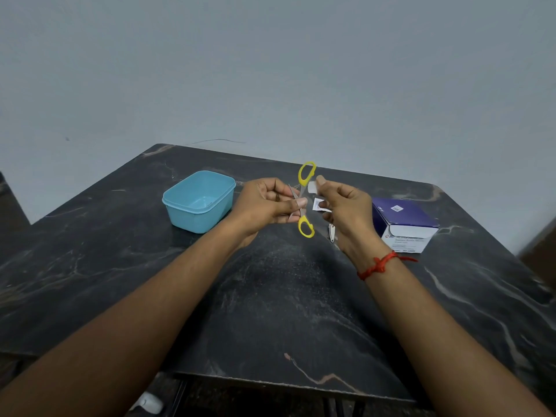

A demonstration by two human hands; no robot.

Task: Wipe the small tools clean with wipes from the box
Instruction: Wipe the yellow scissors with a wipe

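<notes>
A red thread [379, 264] is tied round the right wrist, the one band on either arm. Both arms reach out over the dark marbled table [270, 311]. The left hand [264, 204] is clenched on the one pair of scissors [301, 192]. Its thumb and curled fingers grip the steel blades near the pivot. The scissors are spread open and raised off the table, with one yellow loop above the grip and one below it. The right hand [349, 212], just beside the scissors, pinches a single white wipe [312, 187] between thumb and forefinger, close to the upper loop; whether wipe and scissors touch cannot be told. Under that pinch, by the lower fingers, is one torn white sachet [318, 204]. Its print is too small to read, and whether the fingers hold it is unclear. Below the right hand one metal clipper [331, 233] lies on the table. To the right of that hand stands the one box [406, 224], purple on top and white on the front. Its front reads "BD", then what looks like "Alcohol", and the lines beneath are blurred. A small white code label sits on its top. Left of the left hand is one blue tub [198, 201] with no lid. A grey wall [270, 70] lies beyond the table.
</notes>
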